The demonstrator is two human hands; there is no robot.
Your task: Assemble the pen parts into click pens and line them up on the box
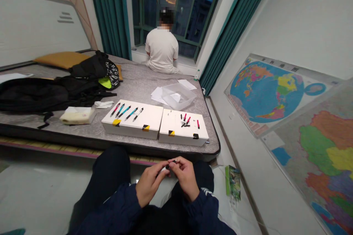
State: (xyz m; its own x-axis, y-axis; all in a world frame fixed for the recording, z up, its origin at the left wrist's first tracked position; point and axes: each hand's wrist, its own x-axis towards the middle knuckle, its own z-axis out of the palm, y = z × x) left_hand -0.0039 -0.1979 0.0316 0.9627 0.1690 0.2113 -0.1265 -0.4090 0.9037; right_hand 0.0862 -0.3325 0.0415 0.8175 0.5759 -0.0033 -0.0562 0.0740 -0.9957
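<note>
My left hand [150, 183] is closed on a small white and black pen part, held over my lap. Close against it, my right hand [186, 178] pinches a small black piece, and the fingertips of both hands meet. Beyond them two white boxes stand side by side on the bed. Several pens [125, 112], pink, teal and white with black, lie in a row on the left box [138, 132]. On the right box [180, 137] are several small pink and black pen parts [186, 121].
Behind the boxes are a clear plastic bin [179, 96] and papers [157, 95]. A tissue pack [77, 115] and black backpack [33, 93] lie left on the mattress [132, 77]. A person [162, 49] sits by the window. A green box [233, 182] stands at right.
</note>
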